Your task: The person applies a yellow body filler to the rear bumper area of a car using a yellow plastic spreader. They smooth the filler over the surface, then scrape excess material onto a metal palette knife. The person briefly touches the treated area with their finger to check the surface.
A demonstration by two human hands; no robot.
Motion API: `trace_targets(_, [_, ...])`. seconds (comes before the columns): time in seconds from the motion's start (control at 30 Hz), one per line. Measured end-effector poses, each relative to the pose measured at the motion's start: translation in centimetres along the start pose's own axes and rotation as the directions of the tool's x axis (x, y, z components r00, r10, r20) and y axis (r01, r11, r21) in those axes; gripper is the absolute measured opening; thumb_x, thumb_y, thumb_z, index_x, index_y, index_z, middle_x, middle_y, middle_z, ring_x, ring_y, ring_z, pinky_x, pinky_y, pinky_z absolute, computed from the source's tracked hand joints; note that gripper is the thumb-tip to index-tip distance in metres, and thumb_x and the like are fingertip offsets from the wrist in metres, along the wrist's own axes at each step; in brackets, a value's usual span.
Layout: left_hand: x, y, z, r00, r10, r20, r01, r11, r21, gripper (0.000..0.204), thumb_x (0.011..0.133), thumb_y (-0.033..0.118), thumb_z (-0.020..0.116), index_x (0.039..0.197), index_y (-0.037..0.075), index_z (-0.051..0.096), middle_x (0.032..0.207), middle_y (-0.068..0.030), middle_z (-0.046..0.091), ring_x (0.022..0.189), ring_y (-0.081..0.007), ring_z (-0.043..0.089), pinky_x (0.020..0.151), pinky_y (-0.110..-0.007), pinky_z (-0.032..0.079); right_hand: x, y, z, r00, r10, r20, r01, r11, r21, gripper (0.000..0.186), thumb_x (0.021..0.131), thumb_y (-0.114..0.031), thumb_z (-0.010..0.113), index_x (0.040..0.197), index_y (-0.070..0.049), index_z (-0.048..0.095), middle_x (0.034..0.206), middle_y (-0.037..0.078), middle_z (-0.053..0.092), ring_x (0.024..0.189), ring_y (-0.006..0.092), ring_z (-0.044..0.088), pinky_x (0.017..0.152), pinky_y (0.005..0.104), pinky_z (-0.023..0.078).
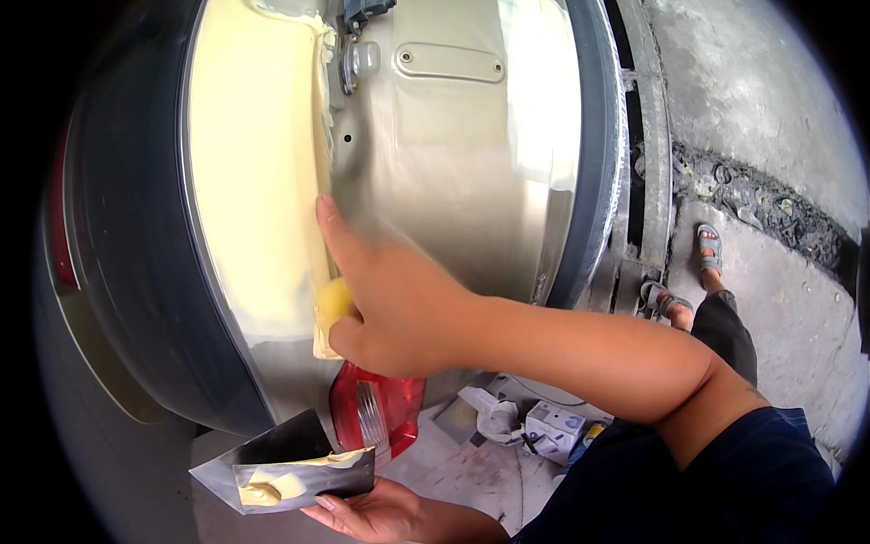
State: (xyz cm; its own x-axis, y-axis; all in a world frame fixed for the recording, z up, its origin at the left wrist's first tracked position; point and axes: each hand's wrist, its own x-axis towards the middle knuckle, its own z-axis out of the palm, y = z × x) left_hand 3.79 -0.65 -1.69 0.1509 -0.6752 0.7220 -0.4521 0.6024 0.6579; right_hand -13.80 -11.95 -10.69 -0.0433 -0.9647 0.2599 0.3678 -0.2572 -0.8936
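Note:
My right hand (399,304) reaches across a car body panel, its index finger stretched along the raised edge of a cream putty layer (254,163). Thumb and bent fingers close on a yellow putty spreader (335,302), mostly hidden by the hand, its putty-smeared end showing below. Low in the view, my left hand (381,514) grips a dark angular putty board (313,485) with the thumb on its near face. A lump of putty (263,490) and smears lie on that board. A red tail light (376,408) sits between the two hands.
Bare metal (444,163) with an oblong plate (450,63) and a small lamp (364,59) lies right of the putty. Dark glass (136,208) curves along the left. A white box (553,429) stands on the floor. Sandalled feet (710,247) show at right.

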Motion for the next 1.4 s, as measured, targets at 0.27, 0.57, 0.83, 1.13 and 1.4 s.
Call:
trace_targets(0.27, [0.1,0.0,-1.2,0.996,0.027,-0.080,-0.029,0.999,-0.018,0.050,0.091,0.010,0.054,0.134,-0.007,0.035,0.135,-0.0194,0.042,0.120,-0.0271,0.046,0.103,-0.041,0.036,-2.8,0.6,3.7,0.990,0.054,0.128,-0.043,0.995,-0.087,0.092,0.076,-0.017,0.056,0.141,0.010,-0.003,0.079,0.025,0.060,0.071,0.0401,0.059,0.068,0.0451,0.048])
trace_targets(0.57, [0.2,0.5,-2.5,1.000,-0.003,-0.030,0.001,0.996,-0.089,0.046,0.093,0.012,0.052,0.133,-0.005,0.038,0.136,-0.0195,0.041,0.122,-0.0288,0.044,0.104,-0.043,0.034,-6.3,0.5,5.0,0.972,0.050,0.228,-0.049,0.999,-0.008,0.087,0.075,-0.016,0.054,0.141,0.011,0.004,0.080,0.024,0.061,0.076,0.0403,0.060,0.070,0.0455,0.049])
trace_targets(0.83, [0.4,1.8,0.5,1.000,-0.022,0.009,0.023,0.987,-0.158,0.045,0.093,0.013,0.051,0.132,-0.006,0.038,0.134,-0.0203,0.043,0.119,-0.0291,0.048,0.103,-0.043,0.038,-7.8,2.5,-2.5,0.984,0.114,0.135,-0.132,0.982,0.134,0.079,0.075,-0.010,0.052,0.143,0.003,0.016,0.073,0.019,0.061,0.063,0.0295,0.060,0.062,0.0356,0.048])
trace_targets(1.13, [-0.4,4.3,6.9,0.986,-0.067,0.154,0.103,0.966,-0.237,0.045,0.094,0.012,0.049,0.134,-0.006,0.038,0.132,-0.0182,0.046,0.118,-0.0274,0.048,0.102,-0.042,0.038,-8.6,2.8,-9.9,0.958,0.277,-0.070,-0.272,0.959,0.081,0.058,0.078,-0.017,0.057,0.131,0.001,0.042,0.085,0.024,0.063,0.079,0.0350,0.063,0.073,0.0386,0.048])
trace_targets(1.4, [-2.4,5.9,8.3,0.972,-0.221,0.078,0.234,0.910,-0.341,0.050,0.093,0.012,0.049,0.136,-0.008,0.034,0.133,-0.0188,0.045,0.121,-0.0279,0.047,0.104,-0.041,0.036,-10.8,0.1,-14.6,0.936,0.349,-0.051,-0.353,0.928,-0.116,0.016,0.083,-0.007,0.061,0.097,0.001,0.058,0.083,0.007,0.062,0.076,0.0113,0.058,0.069,0.0277,0.048])
